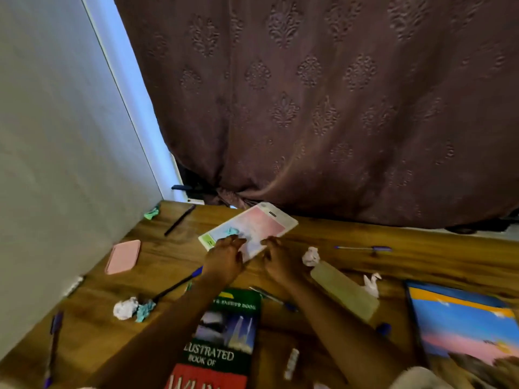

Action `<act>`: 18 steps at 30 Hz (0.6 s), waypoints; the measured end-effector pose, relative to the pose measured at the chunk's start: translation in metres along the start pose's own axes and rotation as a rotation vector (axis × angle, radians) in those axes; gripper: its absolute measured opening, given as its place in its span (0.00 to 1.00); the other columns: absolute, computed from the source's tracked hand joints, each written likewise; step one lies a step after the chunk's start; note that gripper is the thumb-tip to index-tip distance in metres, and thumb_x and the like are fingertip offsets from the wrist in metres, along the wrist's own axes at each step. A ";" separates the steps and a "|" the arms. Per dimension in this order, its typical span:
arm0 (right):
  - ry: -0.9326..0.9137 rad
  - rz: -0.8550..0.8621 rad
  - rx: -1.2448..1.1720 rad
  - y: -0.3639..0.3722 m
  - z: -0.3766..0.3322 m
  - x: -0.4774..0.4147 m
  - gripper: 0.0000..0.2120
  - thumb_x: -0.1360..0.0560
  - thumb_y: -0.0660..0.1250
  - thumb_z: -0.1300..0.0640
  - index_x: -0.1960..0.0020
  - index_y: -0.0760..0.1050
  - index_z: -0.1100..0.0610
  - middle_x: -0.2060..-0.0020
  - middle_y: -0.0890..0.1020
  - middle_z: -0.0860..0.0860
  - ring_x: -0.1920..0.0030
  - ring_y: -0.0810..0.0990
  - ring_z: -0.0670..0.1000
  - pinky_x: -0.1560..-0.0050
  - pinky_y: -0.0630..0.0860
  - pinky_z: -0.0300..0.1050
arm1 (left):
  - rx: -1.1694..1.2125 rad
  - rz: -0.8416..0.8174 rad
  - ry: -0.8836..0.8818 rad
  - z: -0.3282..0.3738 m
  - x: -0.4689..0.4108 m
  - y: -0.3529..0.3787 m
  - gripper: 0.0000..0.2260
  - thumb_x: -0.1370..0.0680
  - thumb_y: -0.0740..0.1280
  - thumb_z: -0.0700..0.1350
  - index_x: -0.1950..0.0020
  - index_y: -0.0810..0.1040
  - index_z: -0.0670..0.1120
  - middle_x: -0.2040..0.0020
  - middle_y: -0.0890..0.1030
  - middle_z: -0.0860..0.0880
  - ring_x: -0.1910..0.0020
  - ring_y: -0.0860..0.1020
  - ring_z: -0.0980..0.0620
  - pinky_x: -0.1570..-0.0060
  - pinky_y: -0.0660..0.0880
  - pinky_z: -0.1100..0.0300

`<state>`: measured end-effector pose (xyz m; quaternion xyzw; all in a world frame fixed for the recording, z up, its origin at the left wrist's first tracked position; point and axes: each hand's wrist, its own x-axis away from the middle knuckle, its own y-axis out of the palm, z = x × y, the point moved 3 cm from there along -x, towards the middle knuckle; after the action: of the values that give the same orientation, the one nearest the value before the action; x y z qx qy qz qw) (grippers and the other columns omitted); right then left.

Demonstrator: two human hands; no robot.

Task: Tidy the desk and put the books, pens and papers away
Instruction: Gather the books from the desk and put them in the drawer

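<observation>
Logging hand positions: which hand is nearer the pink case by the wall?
Left. The left hand holds the pink book to the right of the pink case; the right hand holds it farther right.

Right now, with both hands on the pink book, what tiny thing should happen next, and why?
Probably lift the pink book and set it on the green book nearer the person, starting one pile. The left hand and right hand both hold its near end, and the books lie scattered on the desk.
</observation>
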<state>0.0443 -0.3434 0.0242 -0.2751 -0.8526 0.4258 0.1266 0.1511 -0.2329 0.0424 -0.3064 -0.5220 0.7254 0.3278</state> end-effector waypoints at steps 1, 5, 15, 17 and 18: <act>-0.016 -0.005 0.067 0.009 0.001 -0.015 0.21 0.21 0.59 0.56 0.29 0.64 0.54 0.26 0.62 0.55 0.27 0.62 0.56 0.30 0.61 0.48 | -0.031 -0.031 0.034 -0.009 -0.013 0.004 0.25 0.25 0.53 0.52 0.29 0.68 0.51 0.29 0.69 0.46 0.31 0.68 0.43 0.38 0.70 0.51; -0.098 -0.014 0.315 0.037 0.021 -0.045 0.34 0.28 0.40 0.40 0.26 0.62 0.50 0.25 0.61 0.51 0.25 0.60 0.54 0.27 0.58 0.56 | -0.240 -0.185 0.138 -0.045 -0.061 0.023 0.23 0.19 0.49 0.54 0.24 0.57 0.55 0.22 0.55 0.51 0.24 0.54 0.48 0.29 0.57 0.48; -0.097 -0.015 0.392 0.055 0.038 -0.052 0.34 0.28 0.36 0.38 0.24 0.53 0.44 0.24 0.56 0.46 0.24 0.52 0.49 0.26 0.47 0.52 | -0.289 -0.138 -0.174 -0.145 -0.051 0.022 0.26 0.19 0.48 0.58 0.22 0.52 0.52 0.22 0.53 0.50 0.23 0.50 0.45 0.28 0.45 0.42; -0.095 -0.012 0.405 0.055 0.038 -0.052 0.34 0.28 0.35 0.38 0.24 0.52 0.44 0.24 0.56 0.45 0.24 0.52 0.48 0.26 0.46 0.51 | -0.271 -0.088 -0.190 -0.150 -0.053 0.017 0.28 0.21 0.44 0.61 0.22 0.53 0.51 0.22 0.54 0.48 0.23 0.51 0.44 0.28 0.45 0.42; -0.099 -0.005 0.409 0.055 0.038 -0.052 0.34 0.28 0.35 0.37 0.24 0.52 0.44 0.24 0.56 0.45 0.24 0.51 0.48 0.26 0.47 0.50 | -0.256 -0.058 -0.164 -0.145 -0.059 0.013 0.30 0.22 0.42 0.62 0.23 0.54 0.51 0.22 0.55 0.48 0.23 0.51 0.44 0.28 0.45 0.42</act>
<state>0.0899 -0.3719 -0.0418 -0.2202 -0.7543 0.6028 0.1386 0.2983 -0.2018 -0.0025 -0.2702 -0.6440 0.6655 0.2632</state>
